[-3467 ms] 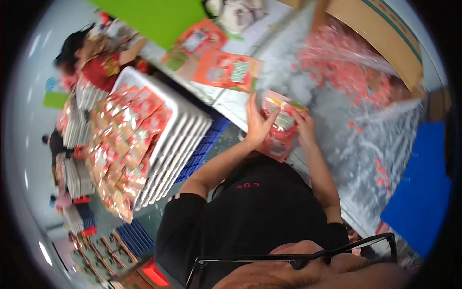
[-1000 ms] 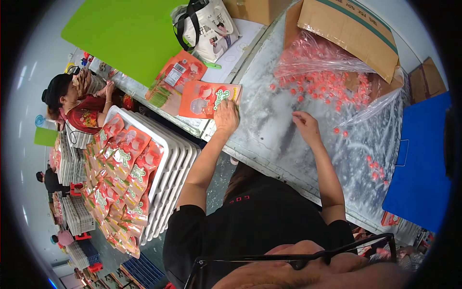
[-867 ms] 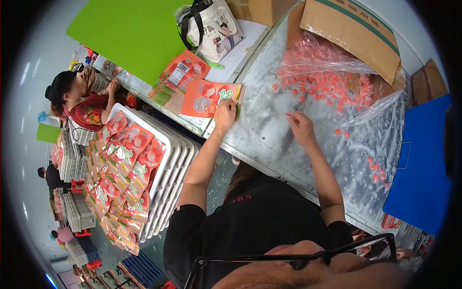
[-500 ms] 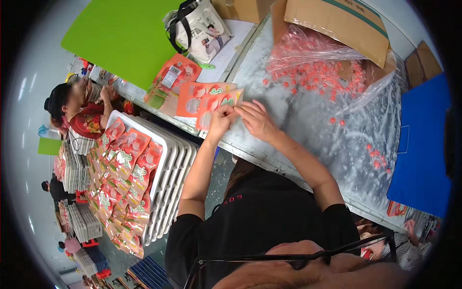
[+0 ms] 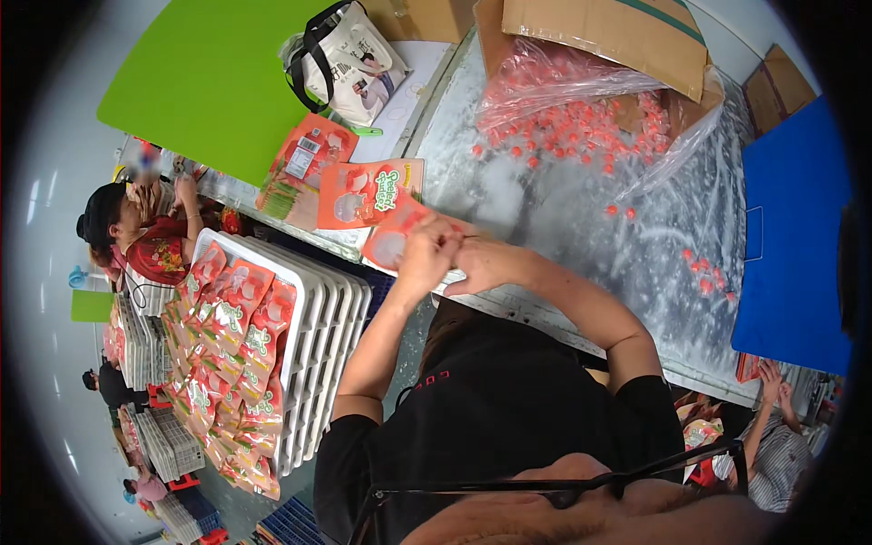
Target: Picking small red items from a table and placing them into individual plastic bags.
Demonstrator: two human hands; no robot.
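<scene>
Both of my hands work on an orange-red printed pouch (image 5: 389,243) near the table's front edge. My left hand (image 5: 429,254) is closed, its fingers bent round the pouch's right part. Against it, my right hand (image 5: 490,263) is closed at the pouch's top end, the fingertips partly hidden. Just beyond lies a second pouch of the same kind (image 5: 359,193), flat, front side up. Left of that, another pouch (image 5: 309,154) lies with its white label upward, overlapping a pouch with a green grass-like print (image 5: 286,202).
Small red balls (image 5: 581,136) spill from a clear plastic bag in a cardboard box (image 5: 604,36). At my left stands a stack of white trays (image 5: 313,318), filled pouches on top. A tote bag (image 5: 359,68), green board (image 5: 209,82) and blue panel (image 5: 790,245) surround the table; co-workers sit nearby.
My hands have come nearer to me with the pouch, which has turned and slid off the one beneath. The right hand has rotated, its fingers now pointing lower. The whole view has shifted slightly.
</scene>
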